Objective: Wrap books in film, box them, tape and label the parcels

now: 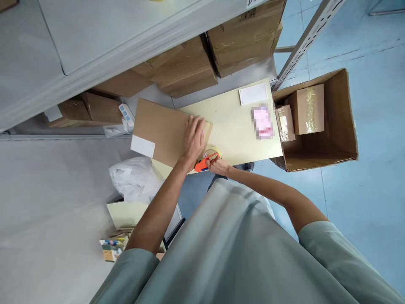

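A brown cardboard box (161, 131) lies on the cream tabletop (232, 122), with a white label (143, 146) at its lower left corner. My left hand (194, 139) rests flat on the box's right end, fingers stretched out. Close beside it, my right hand (218, 165) is wrapped round an orange tape dispenser (201, 165) with a roll of yellowish tape (211, 152). The dispenser is at the box's near right corner; whether its tape touches the cardboard I cannot tell.
At the table's right end stands a large open carton (352, 118) with smaller taped boxes (303, 112) inside. A white card (253, 94) and a blurred pink item (262, 122) lie on the table. Shelved cartons (186, 63) are behind. A white plastic bag (136, 179) sits at left.
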A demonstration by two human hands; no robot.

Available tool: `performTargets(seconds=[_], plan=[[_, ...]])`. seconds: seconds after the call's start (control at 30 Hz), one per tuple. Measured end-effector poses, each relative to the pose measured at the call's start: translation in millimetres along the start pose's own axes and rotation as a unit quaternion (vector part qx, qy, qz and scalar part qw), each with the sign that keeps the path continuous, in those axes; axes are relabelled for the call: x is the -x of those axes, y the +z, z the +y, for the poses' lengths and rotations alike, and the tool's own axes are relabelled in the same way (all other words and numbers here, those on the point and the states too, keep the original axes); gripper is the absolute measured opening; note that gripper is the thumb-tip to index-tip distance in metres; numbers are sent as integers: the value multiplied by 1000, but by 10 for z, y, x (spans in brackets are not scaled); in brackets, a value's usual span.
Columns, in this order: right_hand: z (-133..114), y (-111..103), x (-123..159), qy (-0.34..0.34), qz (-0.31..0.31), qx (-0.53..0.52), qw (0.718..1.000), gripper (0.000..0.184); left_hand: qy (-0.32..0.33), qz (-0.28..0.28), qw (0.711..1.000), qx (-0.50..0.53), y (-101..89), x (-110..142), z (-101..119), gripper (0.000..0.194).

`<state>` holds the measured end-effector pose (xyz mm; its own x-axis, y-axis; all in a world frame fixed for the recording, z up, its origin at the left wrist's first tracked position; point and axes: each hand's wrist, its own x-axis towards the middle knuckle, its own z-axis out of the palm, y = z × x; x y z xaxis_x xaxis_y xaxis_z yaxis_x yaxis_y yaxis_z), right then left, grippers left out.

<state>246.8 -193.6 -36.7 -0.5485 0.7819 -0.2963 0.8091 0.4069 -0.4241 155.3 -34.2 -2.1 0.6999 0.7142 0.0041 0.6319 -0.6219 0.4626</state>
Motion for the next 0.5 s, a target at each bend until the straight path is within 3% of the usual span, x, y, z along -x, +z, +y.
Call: performTargets(seconds=[0.13,0.23,0.3,0.4,0.5], plan=[[-328,-46,-43,-2,-8,-14,1000,44,50,-67,996,-8,1,391,103,60],[-214,-74,114,36,-27,-15,999,46,57,-74,996,-12,14,470,93,59],[127,-105,333,84,-45,-7,995,46,58,-69,996,-8,42,468,80,58],[862,-204,746,160,-61,11,985,48,55,-60,997,-2,95,468,83,57],[1467,-370,1042,220,-35,37,974,48,52,-49,997,2,133,479,83,56]])
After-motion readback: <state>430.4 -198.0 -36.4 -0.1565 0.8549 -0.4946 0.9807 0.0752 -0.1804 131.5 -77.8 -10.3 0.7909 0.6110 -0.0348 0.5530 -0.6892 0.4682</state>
